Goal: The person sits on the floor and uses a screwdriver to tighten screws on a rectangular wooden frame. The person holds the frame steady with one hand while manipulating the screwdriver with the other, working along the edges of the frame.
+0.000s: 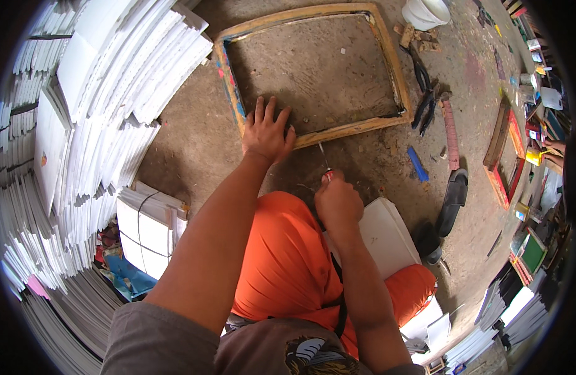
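Observation:
A wooden frame with worn, paint-stained edges lies on the concrete floor in front of me. My left hand rests on its near left corner, fingers stretched over the rail and the thumb out to the side. Just short of the near rail, my right hand is closed around the red handle of a screwdriver. The thin metal shaft points away from me, its tip at or very close to the underside of that rail. Whether the tip touches the wood I cannot tell.
Tall stacks of white sheets rise at left, with a tied bundle nearer me. Right of the frame lie black-handled pliers, a tool with a pink-wrapped handle, a blue piece and black slippers. A white bucket stands beyond.

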{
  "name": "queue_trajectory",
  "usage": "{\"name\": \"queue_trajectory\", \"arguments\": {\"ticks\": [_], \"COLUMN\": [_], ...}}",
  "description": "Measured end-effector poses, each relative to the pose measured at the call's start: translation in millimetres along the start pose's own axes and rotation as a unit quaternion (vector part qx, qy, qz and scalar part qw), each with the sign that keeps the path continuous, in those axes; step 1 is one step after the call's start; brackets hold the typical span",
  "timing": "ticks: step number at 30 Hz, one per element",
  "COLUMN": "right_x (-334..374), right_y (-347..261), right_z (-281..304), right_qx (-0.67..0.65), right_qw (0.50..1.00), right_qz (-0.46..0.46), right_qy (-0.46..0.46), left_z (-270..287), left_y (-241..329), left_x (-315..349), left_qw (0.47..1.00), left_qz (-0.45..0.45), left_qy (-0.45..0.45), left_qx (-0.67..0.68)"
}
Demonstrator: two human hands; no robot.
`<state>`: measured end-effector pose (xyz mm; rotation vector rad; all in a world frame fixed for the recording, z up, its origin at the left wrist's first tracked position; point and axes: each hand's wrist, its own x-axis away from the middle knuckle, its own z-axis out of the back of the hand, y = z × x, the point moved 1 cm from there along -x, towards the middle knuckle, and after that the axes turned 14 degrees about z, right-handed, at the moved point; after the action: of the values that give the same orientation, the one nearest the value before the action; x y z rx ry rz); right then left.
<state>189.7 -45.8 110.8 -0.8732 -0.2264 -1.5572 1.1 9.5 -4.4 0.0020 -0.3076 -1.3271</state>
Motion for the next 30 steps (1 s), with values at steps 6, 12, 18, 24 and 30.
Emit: {"name": "queue_trajectory", "arguments": {"ticks": [6,12,18,24,30], "right_x": [-2,-2,-9,-8,-10], "right_y": [-4,2,20,22,29], "right_z": [3,1,-12,-24,-37], "right_qx": [-0.031,-0.024,-0.111,-0.150,-0.224], "right_qw": [0.999,1.000,0.994,0.988,0.972], "right_qz": [0.024,-0.003,0.013,0.016,0.039], "right_qy": [-0.005,-0.013,0.010,0.030,0.056], "left_z": [3,-1,5,4,1], "left_y": [-2,0,2,1,0], "left_x": [1,1,0,1,1], "left_qw": [0.999,0.999,0.999,0.999,0.999], "left_qz": [-0.015,-0.017,-0.006,-0.001,-0.006], "left_qy": [-0.009,0.000,-0.023,-0.016,-0.004], "left_qx": [-0.033,-0.035,-0.036,-0.038,-0.032]}}
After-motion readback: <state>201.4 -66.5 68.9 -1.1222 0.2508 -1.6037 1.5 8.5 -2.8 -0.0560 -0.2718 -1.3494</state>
